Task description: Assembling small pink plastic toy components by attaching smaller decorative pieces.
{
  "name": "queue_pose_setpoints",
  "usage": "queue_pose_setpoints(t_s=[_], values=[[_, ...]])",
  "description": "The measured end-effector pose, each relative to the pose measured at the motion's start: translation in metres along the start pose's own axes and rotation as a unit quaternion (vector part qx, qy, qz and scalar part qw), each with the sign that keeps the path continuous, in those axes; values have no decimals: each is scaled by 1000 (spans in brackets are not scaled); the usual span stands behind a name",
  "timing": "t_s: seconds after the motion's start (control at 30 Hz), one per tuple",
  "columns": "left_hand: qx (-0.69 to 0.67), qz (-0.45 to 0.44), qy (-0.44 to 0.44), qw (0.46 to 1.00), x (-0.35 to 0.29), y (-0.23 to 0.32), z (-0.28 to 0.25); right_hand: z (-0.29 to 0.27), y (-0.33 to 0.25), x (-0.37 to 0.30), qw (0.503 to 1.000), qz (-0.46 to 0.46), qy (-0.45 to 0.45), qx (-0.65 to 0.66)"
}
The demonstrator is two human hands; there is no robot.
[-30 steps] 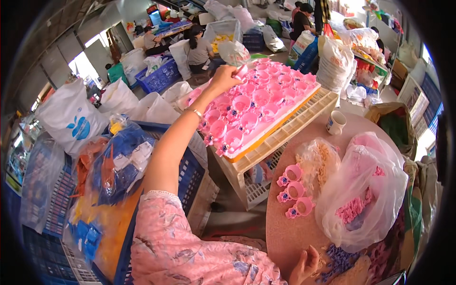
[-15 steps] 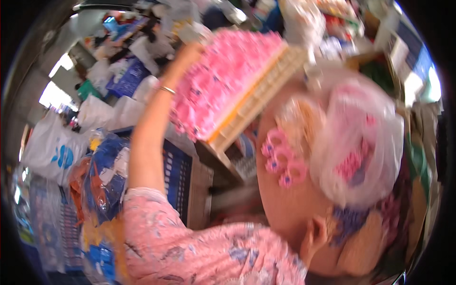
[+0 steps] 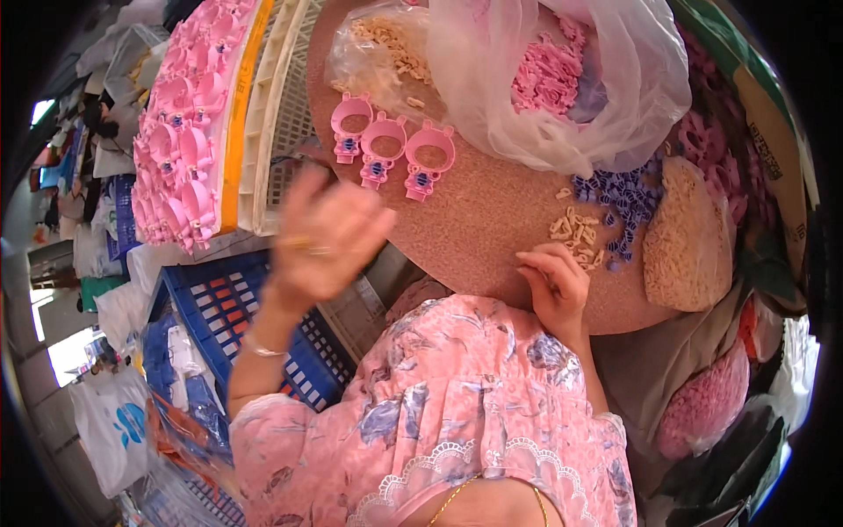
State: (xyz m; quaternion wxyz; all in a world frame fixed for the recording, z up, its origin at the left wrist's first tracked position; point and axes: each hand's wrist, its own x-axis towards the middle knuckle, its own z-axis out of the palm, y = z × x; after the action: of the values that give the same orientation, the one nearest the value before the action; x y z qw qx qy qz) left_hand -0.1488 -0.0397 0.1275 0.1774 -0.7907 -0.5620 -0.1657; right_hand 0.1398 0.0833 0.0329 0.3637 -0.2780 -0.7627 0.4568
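Observation:
My left hand (image 3: pixel 329 233) is blurred between the tray and the round table, its fingers stretched out and nothing visible in it. Just beyond it, three pink animal-shaped frames (image 3: pixel 384 149) with small blue parts lie in a row on the table. At the table's near edge my right hand (image 3: pixel 558 285) rests with loosely bent fingers, thumb apart from the index finger, and seems to hold nothing. It is beside a small heap of beige pieces (image 3: pixel 577 235). Small blue striped pieces (image 3: pixel 622 206) are scattered right of that heap.
Many pink frames fill a stacked tray (image 3: pixel 259 140) at the left. A clear bag of pink parts (image 3: pixel 632 97) covers the table's far side, near a bag of beige pieces (image 3: pixel 360 53). Another beige bag (image 3: pixel 687 237) sits at the right edge. A blue crate (image 3: pixel 198 290) stands lower left.
My left hand has come away from the tray of pink frames, back toward the table. The view has turned right and down, so my right hand and the loose pieces now show.

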Motion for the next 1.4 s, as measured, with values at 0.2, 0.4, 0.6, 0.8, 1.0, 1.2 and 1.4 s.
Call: queue_pose_setpoints(t_s=[0.2, 0.4, 0.6, 0.8, 1.0, 1.2, 1.4], values=[[-53, -166, 69, 982, -26, 57, 106, -11, 6, -18, 996, -51, 12, -68], [-52, -334, 110, 935, 12, 67, 128, -16, 5, -13, 996, -6, 43, -82], [-64, -302, 60, 949, 8, 59, 135, -16, 10, -9, 986, 3, 85, -144], [-136, -297, 65, 943, 11, 84, 130, -20, 19, 29, 944, 15, 109, -311], [-172, -300, 90, 934, 12, 93, 130, -17, 17, 53, 889, 55, -3, -455], [-183, -324, 100, 923, 9, 94, 134, -8, 10, 48, 953, 27, 32, -301], [-213, -320, 137, 913, 13, 99, 132, 27, 3, 37, 993, 113, 0, 38]])
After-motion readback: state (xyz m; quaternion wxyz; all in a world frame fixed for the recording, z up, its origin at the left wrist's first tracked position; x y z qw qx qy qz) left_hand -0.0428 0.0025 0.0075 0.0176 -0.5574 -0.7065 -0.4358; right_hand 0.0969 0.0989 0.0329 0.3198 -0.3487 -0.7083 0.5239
